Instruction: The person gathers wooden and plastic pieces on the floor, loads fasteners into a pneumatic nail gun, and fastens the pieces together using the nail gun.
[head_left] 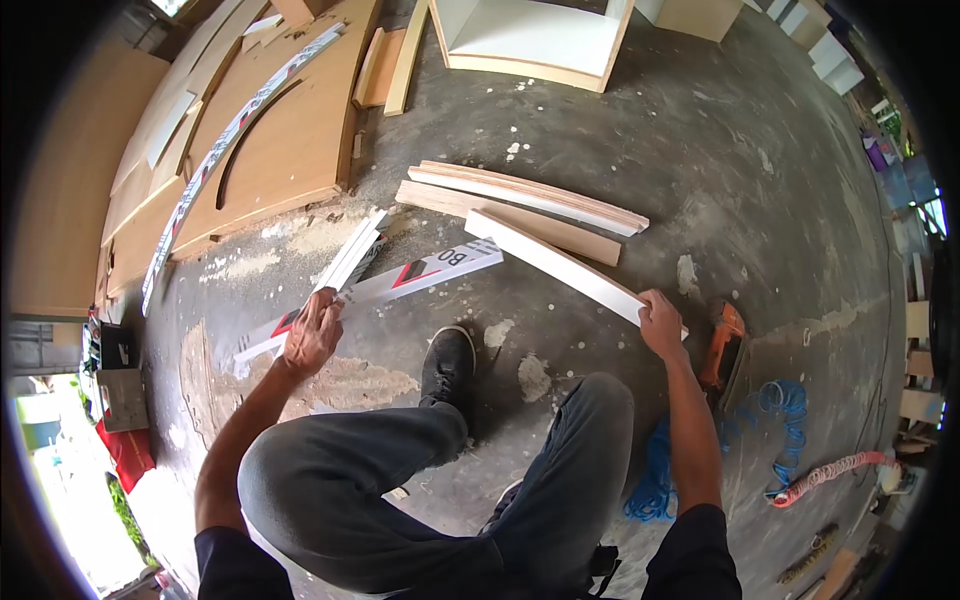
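Note:
My left hand (312, 335) is closed around a white strip with black and red print (425, 270), which slants across the floor left of my shoe. Beside that hand, a few narrow white strips (352, 250) lie close together; whether its fingers also touch them I cannot tell. My right hand (662, 325) grips the near end of a plain white board strip (560, 265). This strip's far end lies over a bare wood strip (510, 221). Just behind is a stack of white-edged strips (530, 198) on the floor.
An orange nail gun (722, 345) lies right of my right hand, near a blue coiled air hose (785, 400) and a red coiled hose (835, 475). A white-lined cabinet box (530, 35) stands ahead. Large brown boards (290, 150) with a long printed strip (215, 150) lie at left.

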